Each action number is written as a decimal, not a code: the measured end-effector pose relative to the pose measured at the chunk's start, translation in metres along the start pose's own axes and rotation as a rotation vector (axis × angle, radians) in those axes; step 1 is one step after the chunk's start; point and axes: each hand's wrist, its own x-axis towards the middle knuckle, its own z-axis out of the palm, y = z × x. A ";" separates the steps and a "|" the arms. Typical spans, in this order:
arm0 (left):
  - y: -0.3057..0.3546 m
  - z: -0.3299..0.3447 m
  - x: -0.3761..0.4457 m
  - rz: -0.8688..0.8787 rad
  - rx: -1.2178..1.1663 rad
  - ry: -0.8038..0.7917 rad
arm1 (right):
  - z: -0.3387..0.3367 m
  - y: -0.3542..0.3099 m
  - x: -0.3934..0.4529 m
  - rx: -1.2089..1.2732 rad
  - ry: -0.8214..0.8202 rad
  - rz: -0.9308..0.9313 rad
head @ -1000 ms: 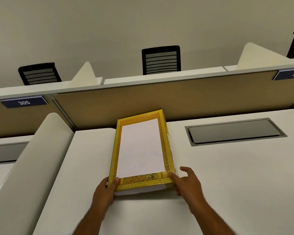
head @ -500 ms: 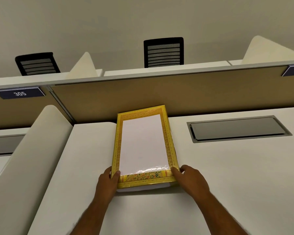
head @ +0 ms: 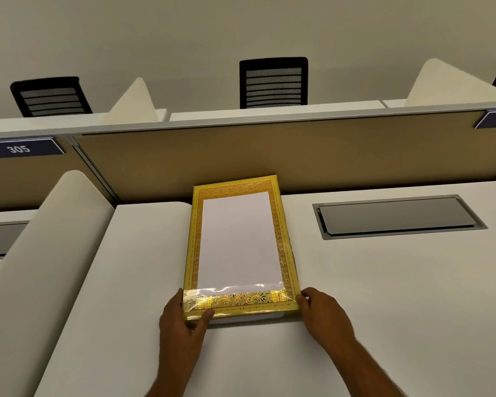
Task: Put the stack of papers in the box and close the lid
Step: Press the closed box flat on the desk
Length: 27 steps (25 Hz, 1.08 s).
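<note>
Left hand (head: 184, 322) and right hand (head: 324, 316) grasping near corners of gold lid (head: 241, 306), white desk (head: 384, 282) beneath

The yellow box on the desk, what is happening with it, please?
A person is fitting the gold-patterned lid onto a flat box on the white desk. The left hand grips the lid's near left corner, and the right hand touches the near right corner. White paper shows through the lid's clear window, so the stack seems to be inside. A white edge shows under the lid's near side, so the lid may not be fully seated.
</note>
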 end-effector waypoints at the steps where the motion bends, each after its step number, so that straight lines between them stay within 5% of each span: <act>1: -0.001 -0.001 0.004 0.000 0.038 -0.007 | -0.002 -0.004 0.003 0.032 0.009 -0.004; 7: 0.027 -0.005 0.089 0.089 0.207 -0.106 | -0.021 -0.046 0.050 0.066 0.221 -0.169; 13: 0.045 0.018 0.141 0.323 0.513 -0.212 | -0.009 -0.067 0.102 -0.208 0.146 -0.324; 27: 0.041 0.030 0.138 0.283 0.544 -0.247 | 0.016 -0.067 0.117 -0.115 0.038 -0.240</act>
